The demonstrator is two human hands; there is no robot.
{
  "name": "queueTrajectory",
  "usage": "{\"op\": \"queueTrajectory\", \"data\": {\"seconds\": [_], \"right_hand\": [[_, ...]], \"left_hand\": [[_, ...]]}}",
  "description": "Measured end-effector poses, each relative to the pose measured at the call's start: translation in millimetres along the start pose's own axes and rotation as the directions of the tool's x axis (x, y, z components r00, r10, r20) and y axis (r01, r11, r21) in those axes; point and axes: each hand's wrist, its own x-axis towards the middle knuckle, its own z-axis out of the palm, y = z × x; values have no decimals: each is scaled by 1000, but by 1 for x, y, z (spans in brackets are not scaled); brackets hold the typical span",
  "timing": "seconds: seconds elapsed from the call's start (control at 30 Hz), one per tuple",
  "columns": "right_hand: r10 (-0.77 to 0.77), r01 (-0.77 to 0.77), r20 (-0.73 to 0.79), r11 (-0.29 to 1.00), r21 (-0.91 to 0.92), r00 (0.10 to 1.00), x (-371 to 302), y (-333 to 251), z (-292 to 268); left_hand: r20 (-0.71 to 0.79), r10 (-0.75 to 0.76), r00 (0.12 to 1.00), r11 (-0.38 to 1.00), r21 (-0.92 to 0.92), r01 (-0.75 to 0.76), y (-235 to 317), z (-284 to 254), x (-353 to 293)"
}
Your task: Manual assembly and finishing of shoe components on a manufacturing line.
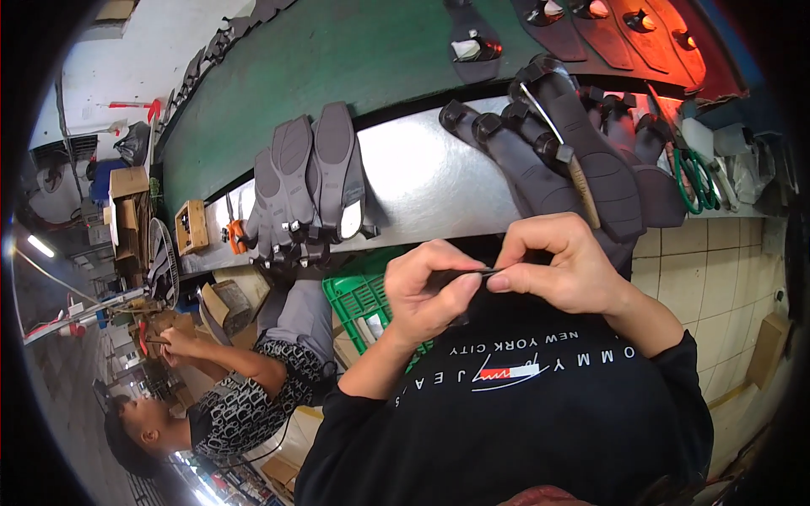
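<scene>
In front of my chest, both hands meet over a small dark strip point(487, 271). My left hand point(426, 291) pinches one end between thumb and forefinger, and my right hand point(561, 268) pinches the other. Most of the strip is covered by the fingers, so its exact kind cannot be told. Beyond my right hand, a pile of dark grey sandal soles with black straps point(609, 164) lies on the metal ledge point(413, 181). A tool with a wooden handle point(582, 192) rests across them. Further left sits another group of soles point(291, 169), straps toward me.
A green belt point(253, 101) runs behind the ledge, carrying strapped soles toward a red glow at upper right. Green-handled scissors point(693, 181) lie far right. On the left are an orange-handled tool point(235, 234) and wooden box point(192, 226). A green crate point(359, 302) and a co-worker point(253, 379) are below.
</scene>
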Motion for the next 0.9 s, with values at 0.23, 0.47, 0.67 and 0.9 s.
{"op": "queueTrajectory", "data": {"seconds": [0.23,0.47,0.67,0.9], "right_hand": [[-695,396,-412,693,-603,590,20,-33,-33],[-498,-85,-290,394,-915,817,19,37,-72],[-366,-154,-249,269,-951,897,17,41,-61],[-511,-87,-415,548,-832,753,3,31,-72]], "left_hand": [[-338,-161,927,929,-369,27,-9,-31,15],[-75,-744,664,355,-886,298,-63,-32,9],[-9,-779,627,215,-943,254,-62,-25,22],[104,-796,597,3,-984,176,-55,-23,26]]}}
